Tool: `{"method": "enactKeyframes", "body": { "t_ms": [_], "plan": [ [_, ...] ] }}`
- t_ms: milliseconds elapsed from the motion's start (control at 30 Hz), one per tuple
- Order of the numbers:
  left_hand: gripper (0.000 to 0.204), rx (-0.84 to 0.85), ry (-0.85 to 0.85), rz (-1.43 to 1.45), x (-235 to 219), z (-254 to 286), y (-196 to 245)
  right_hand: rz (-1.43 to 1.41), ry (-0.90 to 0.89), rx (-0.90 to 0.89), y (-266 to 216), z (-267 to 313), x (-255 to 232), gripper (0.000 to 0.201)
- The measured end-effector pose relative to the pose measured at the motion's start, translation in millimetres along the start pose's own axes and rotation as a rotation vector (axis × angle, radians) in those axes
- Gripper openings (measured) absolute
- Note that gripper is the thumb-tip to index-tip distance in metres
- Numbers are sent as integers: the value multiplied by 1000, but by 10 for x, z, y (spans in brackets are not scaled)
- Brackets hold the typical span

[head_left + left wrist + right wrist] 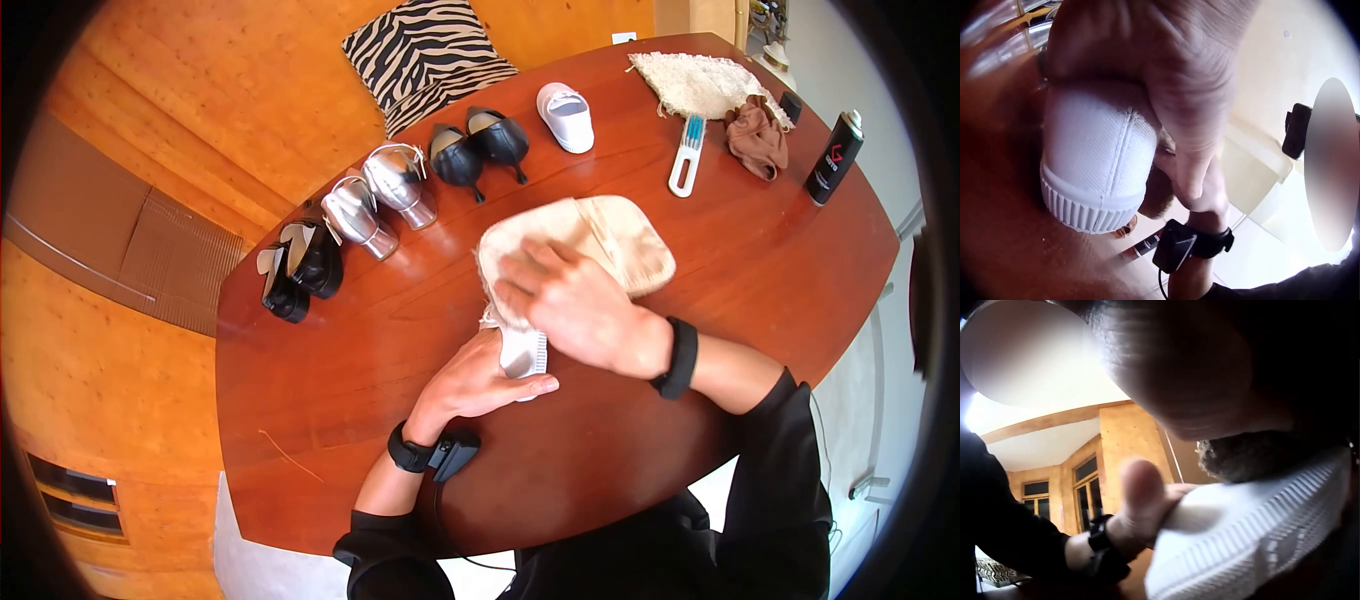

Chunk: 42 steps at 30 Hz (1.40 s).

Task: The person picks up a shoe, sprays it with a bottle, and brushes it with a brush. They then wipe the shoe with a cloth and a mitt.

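A white slip-on shoe (pixel 522 357) with a ribbed sole is in my left hand (pixel 470 377). The left wrist view shows one rounded end of the shoe (pixel 1097 156) sticking out below the palm, a stitched seam running down it. My right hand (pixel 590 312) grips a cream fleecy polishing mitt (pixel 640 250) with bent fingers, close over the shoe. Part of the mitt spreads out beyond the knuckles. In the right wrist view its fuzzy edge (pixel 1235 459) lies against the shoe's upper, above the ribbed sole (pixel 1254 544). The mitt and right hand hide the shoe's far end.
Along the far left edge stand black shoes (pixel 312 260), silver heeled shoes (pixel 400 185), black heels (pixel 495 140) and another white shoe (pixel 570 125). At the right are a white-handled brush (pixel 686 165), a brown cloth (pixel 757 138), a cream fleecy cloth (pixel 700 82) and a black spray can (pixel 835 160).
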State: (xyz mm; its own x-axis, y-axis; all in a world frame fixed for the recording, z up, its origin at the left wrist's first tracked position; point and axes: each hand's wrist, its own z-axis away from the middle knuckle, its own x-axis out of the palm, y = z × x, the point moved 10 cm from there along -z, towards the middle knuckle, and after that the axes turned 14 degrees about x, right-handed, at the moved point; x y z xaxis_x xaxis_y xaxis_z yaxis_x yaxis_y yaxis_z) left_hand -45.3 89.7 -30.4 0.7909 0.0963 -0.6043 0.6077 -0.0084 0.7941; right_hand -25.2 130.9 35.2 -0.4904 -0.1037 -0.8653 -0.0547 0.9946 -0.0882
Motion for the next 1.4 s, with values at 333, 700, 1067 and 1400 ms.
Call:
{"method": "enactKeyframes", "body": {
  "t_ms": [333,700,1067,1400],
  "plan": [
    [57,-103,1,-36,-8,9,-76,-24,155,60,348,-67,133,28],
    [72,-127,6,156,26,109,-245,-17,-124,3,-41,42,-21,25],
    [74,-144,16,49,-5,96,-228,74,-80,179,456,-94,227,37],
    [83,-14,147,321,-46,149,-63,152,-166,45,-163,172,-44,17]
  ]
}}
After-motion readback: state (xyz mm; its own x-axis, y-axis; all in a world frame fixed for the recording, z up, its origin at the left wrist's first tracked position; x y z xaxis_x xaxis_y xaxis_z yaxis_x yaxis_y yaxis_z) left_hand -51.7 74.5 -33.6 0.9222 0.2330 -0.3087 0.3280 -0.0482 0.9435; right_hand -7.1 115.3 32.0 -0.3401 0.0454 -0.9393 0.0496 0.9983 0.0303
